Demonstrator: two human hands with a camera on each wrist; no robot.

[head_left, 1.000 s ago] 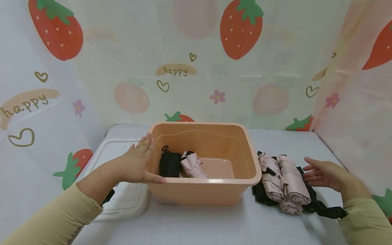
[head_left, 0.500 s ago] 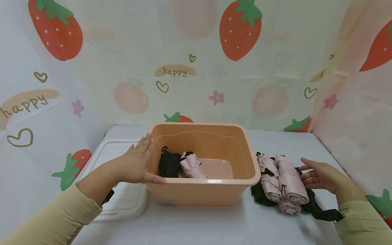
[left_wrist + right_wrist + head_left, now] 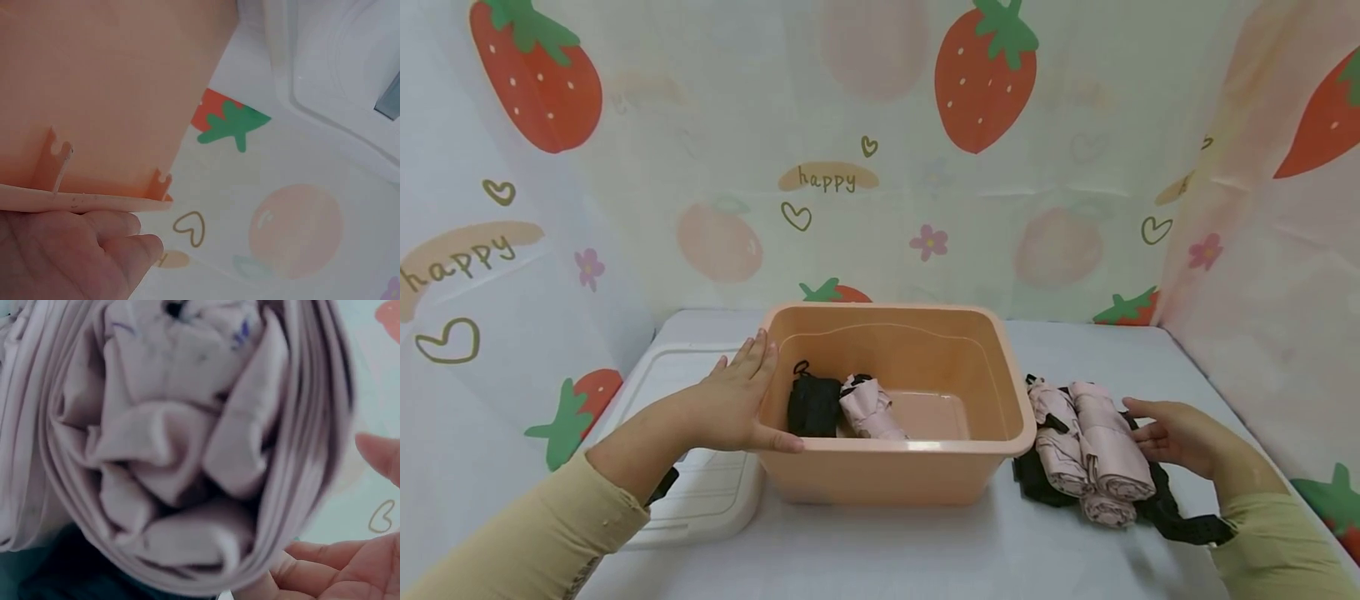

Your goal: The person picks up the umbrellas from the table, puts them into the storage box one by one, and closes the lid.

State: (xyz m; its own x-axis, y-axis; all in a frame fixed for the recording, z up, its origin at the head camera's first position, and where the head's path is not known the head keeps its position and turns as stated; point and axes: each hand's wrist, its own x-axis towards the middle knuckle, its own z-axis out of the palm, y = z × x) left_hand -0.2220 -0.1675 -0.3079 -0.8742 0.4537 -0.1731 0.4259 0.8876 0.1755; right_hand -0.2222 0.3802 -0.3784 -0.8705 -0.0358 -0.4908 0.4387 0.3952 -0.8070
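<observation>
My left hand [image 3: 735, 400] rests on the left rim of a peach plastic tub [image 3: 880, 477], its fingers spread and straight, the thumb along the front rim. Inside the tub lie a black bundle [image 3: 814, 405] with a cord loop and a pink rolled fabric bundle [image 3: 871, 408]. To the tub's right is a pile of pink fabric rolls with black ones beneath. Beside the topmost right pink roll [image 3: 1112, 437] is my right hand [image 3: 1183, 437], fingers extended toward its side. In the right wrist view that roll's crumpled end [image 3: 169, 462] fills much of the picture, the thumb apart from it.
A white lid [image 3: 707, 492] lies on the white table [image 3: 880, 550] left of the tub, partly under the left arm. A black strap [image 3: 1195, 527] trails from the pile toward the right sleeve. Strawberry-printed cloth [image 3: 850, 100] walls the back and sides.
My right hand has moved left, up to the side of the upper pink roll, and its fingers have come nearer together. The left hand stays on the tub's rim.
</observation>
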